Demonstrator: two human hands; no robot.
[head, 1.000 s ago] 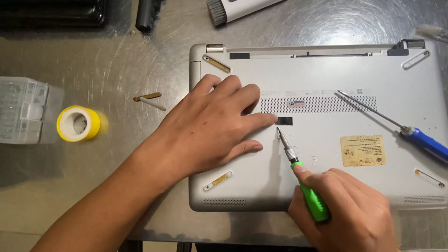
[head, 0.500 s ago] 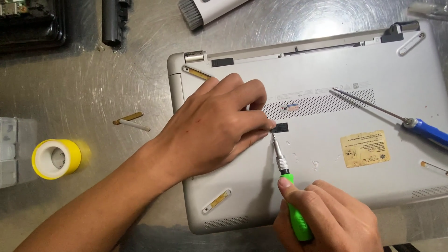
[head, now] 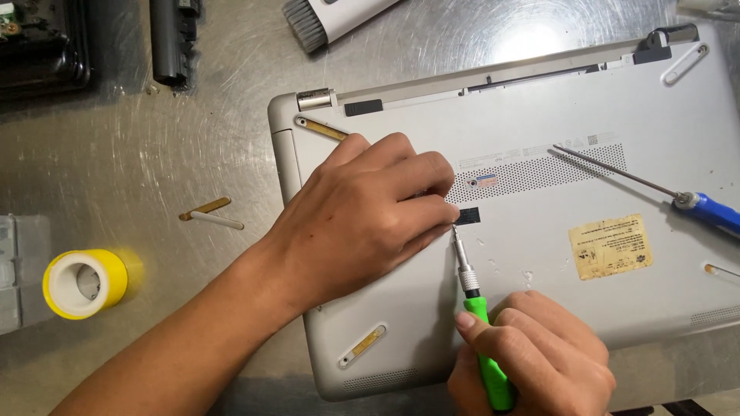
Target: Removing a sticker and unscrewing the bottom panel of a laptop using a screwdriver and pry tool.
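Note:
A silver laptop (head: 539, 254) lies upside down on a scratched metal table. My left hand (head: 362, 216) rests flat on its base, fingertips at a small black patch (head: 469, 215) below the vent holes. My right hand (head: 532, 362) grips a green-handled screwdriver (head: 482, 339); its metal tip meets the base just beside my left fingertips. Whether a screw sits under the tip is hidden.
A blue-handled screwdriver (head: 694, 204) lies on the laptop's right side. A yellow tape roll (head: 83, 282) and a clear plastic box (head: 19, 270) sit at left. Two thin strips (head: 210, 214) lie on the table. A brush (head: 324, 19), a dark battery bar (head: 173, 38) and a black device (head: 38, 46) are at top.
The view has drifted, so everything sits further right and lower in frame. My right hand and the green screwdriver stay at the same spot on the laptop; my left hand keeps its place.

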